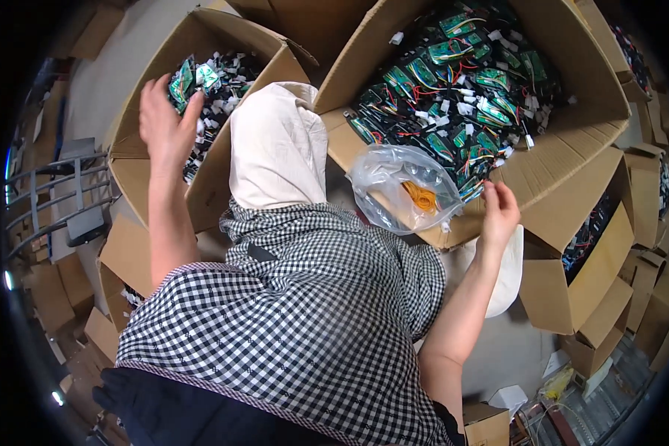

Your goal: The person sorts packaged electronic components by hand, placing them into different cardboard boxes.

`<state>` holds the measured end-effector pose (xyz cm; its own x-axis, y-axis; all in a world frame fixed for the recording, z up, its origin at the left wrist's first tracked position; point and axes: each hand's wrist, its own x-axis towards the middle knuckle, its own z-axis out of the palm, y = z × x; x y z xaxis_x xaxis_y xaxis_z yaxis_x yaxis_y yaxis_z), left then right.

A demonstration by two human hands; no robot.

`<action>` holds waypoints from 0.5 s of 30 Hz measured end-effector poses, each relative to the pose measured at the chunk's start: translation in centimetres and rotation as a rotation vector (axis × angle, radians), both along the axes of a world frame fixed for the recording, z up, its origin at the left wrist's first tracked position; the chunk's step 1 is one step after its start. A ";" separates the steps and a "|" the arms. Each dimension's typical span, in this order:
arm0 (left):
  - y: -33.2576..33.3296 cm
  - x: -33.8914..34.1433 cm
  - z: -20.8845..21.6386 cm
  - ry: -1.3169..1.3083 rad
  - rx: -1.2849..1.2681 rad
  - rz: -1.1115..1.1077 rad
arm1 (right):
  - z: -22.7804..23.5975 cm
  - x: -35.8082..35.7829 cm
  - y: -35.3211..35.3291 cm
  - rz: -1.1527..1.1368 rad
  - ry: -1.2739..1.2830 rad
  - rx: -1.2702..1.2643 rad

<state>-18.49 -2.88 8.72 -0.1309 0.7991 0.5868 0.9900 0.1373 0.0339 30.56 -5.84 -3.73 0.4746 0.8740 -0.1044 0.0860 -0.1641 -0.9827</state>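
My left hand (167, 126) is over the left cardboard box (130, 152), its thumb and fingers spread apart. Just beyond its fingertips lie green circuit boards (182, 83) on a heap of black parts with white connectors. At the near edge of the large right box (572, 152), my right hand (501, 215) has thumb and fingers pinched together. Whatever is between them is too small to make out. Close to its fingertips are a green board's wires (471, 190). Left of this hand sits a clear plastic bag (379, 186) with a bundle of orange bands (419, 197) in it.
Green boards with coloured wires (461, 93) fill the large box. More open cartons (554, 293) stand at the right, some holding similar parts. A grey metal frame (56, 189) is at the far left. My checked apron (297, 312) and pale-covered knee (279, 145) lie between the boxes.
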 end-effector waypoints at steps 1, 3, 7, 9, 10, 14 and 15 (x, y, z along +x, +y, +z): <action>0.5 1.3 0.3 -0.245 -0.030 -0.183 | -0.9 0.1 0.5 0.103 -0.326 -0.045; 0.5 7.3 0.9 -1.162 -0.361 -0.346 | 0.0 -1.6 1.2 0.348 -0.997 -0.082; 5.2 15.6 -5.5 -1.427 -0.811 -0.706 | -0.6 -2.1 1.7 0.749 -1.419 0.139; 8.7 17.4 -10.1 -1.560 -0.897 -0.339 | 0.0 -3.1 1.3 0.787 -1.460 0.227; 10.2 17.1 -13.3 -1.689 -0.897 -0.148 | 0.8 -4.1 1.1 0.790 -1.510 0.211; 10.9 15.9 -18.3 -1.646 -0.831 0.221 | 1.3 -6.0 -1.4 0.806 -1.673 0.160; 10.5 15.0 -19.1 -1.645 -0.876 0.234 | 1.3 -6.3 -2.3 0.837 -1.734 0.103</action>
